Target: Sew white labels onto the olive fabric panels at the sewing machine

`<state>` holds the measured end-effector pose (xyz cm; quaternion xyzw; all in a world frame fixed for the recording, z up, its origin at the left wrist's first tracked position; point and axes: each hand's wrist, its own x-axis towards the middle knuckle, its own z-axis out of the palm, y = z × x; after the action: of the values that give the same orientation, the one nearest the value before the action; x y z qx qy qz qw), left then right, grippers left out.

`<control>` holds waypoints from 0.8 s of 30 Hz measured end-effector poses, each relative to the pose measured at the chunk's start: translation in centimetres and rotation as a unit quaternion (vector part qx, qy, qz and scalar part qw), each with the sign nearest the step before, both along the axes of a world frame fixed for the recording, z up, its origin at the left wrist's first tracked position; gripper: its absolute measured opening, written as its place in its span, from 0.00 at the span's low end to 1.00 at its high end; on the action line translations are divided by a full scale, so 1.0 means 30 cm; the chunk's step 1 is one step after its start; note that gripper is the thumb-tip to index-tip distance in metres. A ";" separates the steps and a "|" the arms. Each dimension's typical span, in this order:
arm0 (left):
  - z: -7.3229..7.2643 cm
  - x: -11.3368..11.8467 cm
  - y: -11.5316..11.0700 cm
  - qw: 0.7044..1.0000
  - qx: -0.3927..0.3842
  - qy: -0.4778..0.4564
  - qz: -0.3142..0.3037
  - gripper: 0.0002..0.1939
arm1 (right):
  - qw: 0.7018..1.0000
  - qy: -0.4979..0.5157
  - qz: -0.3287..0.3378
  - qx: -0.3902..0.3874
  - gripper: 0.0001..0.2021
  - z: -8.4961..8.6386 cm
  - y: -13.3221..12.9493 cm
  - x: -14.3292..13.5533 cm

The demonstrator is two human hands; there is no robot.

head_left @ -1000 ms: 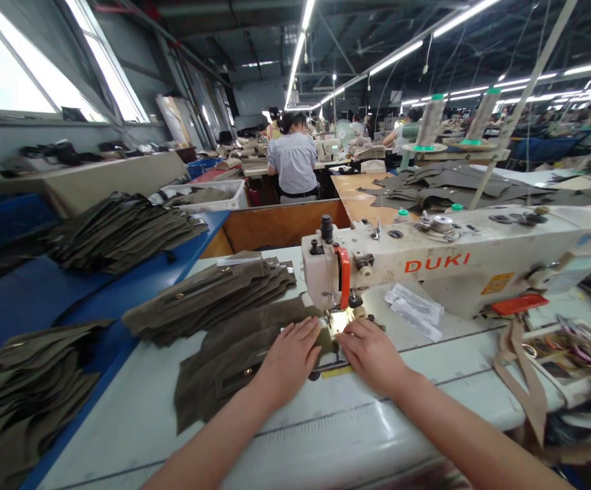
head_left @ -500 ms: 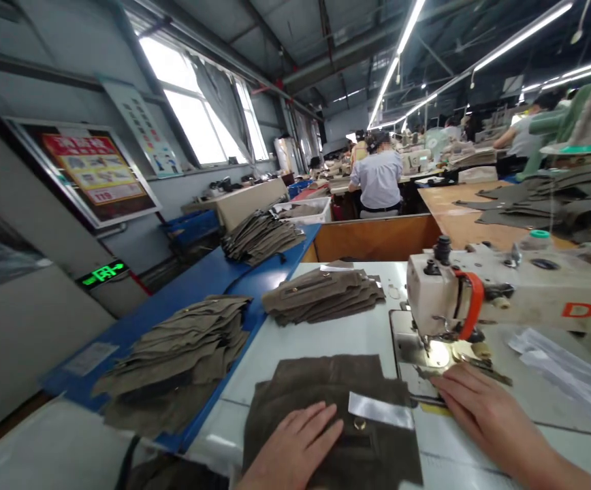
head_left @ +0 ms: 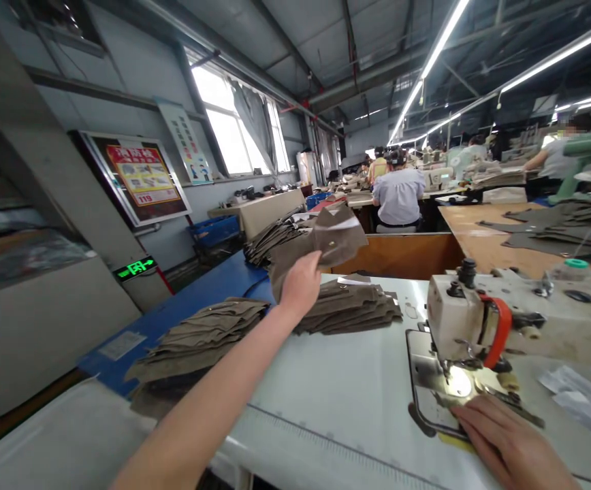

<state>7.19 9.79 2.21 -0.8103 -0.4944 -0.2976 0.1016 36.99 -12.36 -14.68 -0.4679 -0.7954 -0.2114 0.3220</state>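
My left hand (head_left: pixel 301 280) reaches forward, its fingers closed on a brown-grey fabric panel (head_left: pixel 339 245). The panel is raised and partly folded over, with a white strip and a small metal button on it. Below it lies a stack of similar panels (head_left: pixel 349 309) on the white machine table. At the sewing machine (head_left: pixel 459 320), my right hand (head_left: pixel 504 435) stays low by the lit needle area, fingers together over a small strip of dark fabric (head_left: pixel 530 414). Most of that strip is hidden under the fingers.
Another pile of fabric panels (head_left: pixel 203 333) lies on the blue table (head_left: pixel 173 299) at left. White strips (head_left: pixel 576 395) rest right of my right hand. A wooden partition (head_left: pixel 408 253) stands behind the table. Beyond it a co-worker (head_left: pixel 398 190) sits, back turned.
My left hand has lifted the fabric panel from the table front and carried it forward over the stack. My right hand remains by the needle. The view has turned slightly left.
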 end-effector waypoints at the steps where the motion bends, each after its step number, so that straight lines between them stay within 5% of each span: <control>1: -0.052 0.034 0.020 0.999 -0.024 0.020 -0.012 0.22 | 1.000 -0.001 -0.001 0.003 0.17 -0.002 0.001 0.003; 5: -0.253 0.105 0.033 0.992 -0.093 0.080 -0.042 0.24 | 1.000 -0.017 -0.008 -0.014 0.15 -0.014 0.006 0.011; 8: -0.290 0.084 0.014 0.987 -0.114 0.101 -0.051 0.29 | 1.000 -0.020 -0.012 -0.019 0.14 -0.017 0.008 0.013; 12: -0.186 -0.078 0.017 0.985 -0.124 0.111 -0.042 0.33 | 0.999 -0.024 -0.008 -0.019 0.14 -0.010 0.009 0.013; 17: -0.022 -0.461 0.052 0.980 -0.160 0.098 0.067 0.22 | 1.000 -0.006 0.004 -0.016 0.15 -0.002 0.010 0.004; 20: 0.008 -0.628 0.055 0.964 -0.225 0.100 0.103 0.15 | 1.000 -0.003 0.004 -0.014 0.14 -0.003 0.009 -0.002; 24: -0.002 -0.680 0.062 0.953 -0.266 0.091 0.117 0.07 | 1.000 -0.005 0.007 -0.010 0.14 -0.002 0.007 -0.002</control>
<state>-13.21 11.65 2.13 -0.7683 -0.6355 -0.0661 -0.0386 36.93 -12.14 -14.73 -0.4647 -0.8024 -0.2034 0.3142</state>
